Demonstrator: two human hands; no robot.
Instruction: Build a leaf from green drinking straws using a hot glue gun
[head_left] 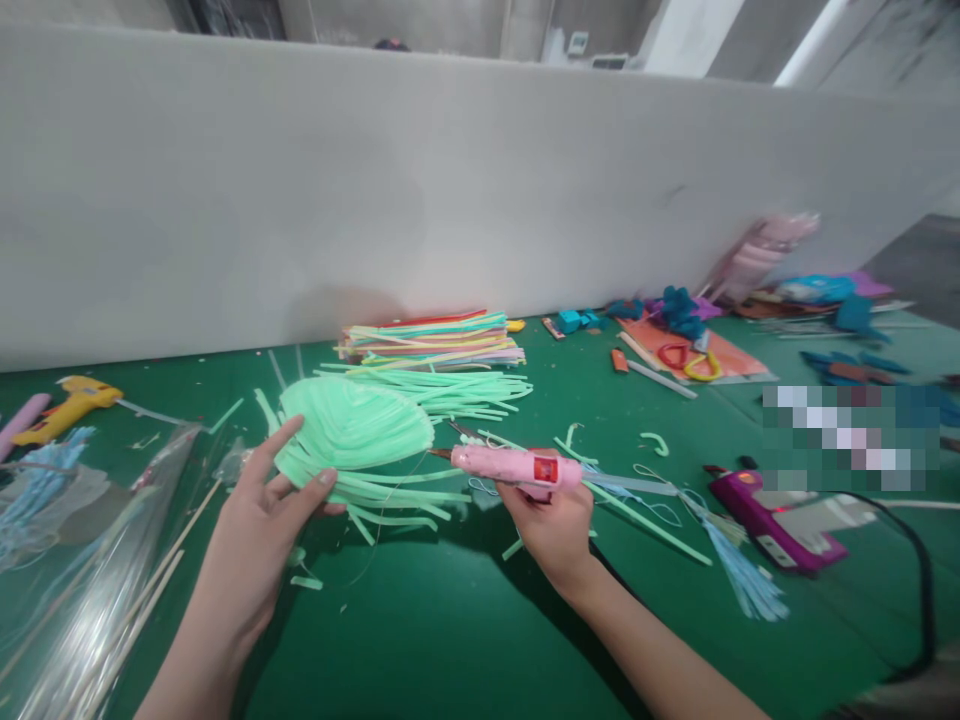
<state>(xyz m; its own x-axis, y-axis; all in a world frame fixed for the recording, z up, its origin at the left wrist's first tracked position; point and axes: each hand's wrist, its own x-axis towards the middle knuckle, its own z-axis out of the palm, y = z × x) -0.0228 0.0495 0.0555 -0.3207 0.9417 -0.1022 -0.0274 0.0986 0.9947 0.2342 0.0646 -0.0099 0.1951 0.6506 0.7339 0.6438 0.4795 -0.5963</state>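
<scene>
The left hand [259,520] pinches a mint foam fan [352,430] between thumb and fingers, holding it just above the green table [450,620]. The right hand [551,525] is closed around a pink glue gun [517,468], whose nozzle points at the fan's edge. Loose mint strips [442,392] lie behind, and a purple glue gun [772,520] rests to the right.

Craft workshop; glue guns [776,525], foam strips [435,342], green worktable [450,630]

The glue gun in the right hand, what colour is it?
Pink, with a red label on its side. The glue gun shows clearly in the head view, gripped by the right hand.
</scene>
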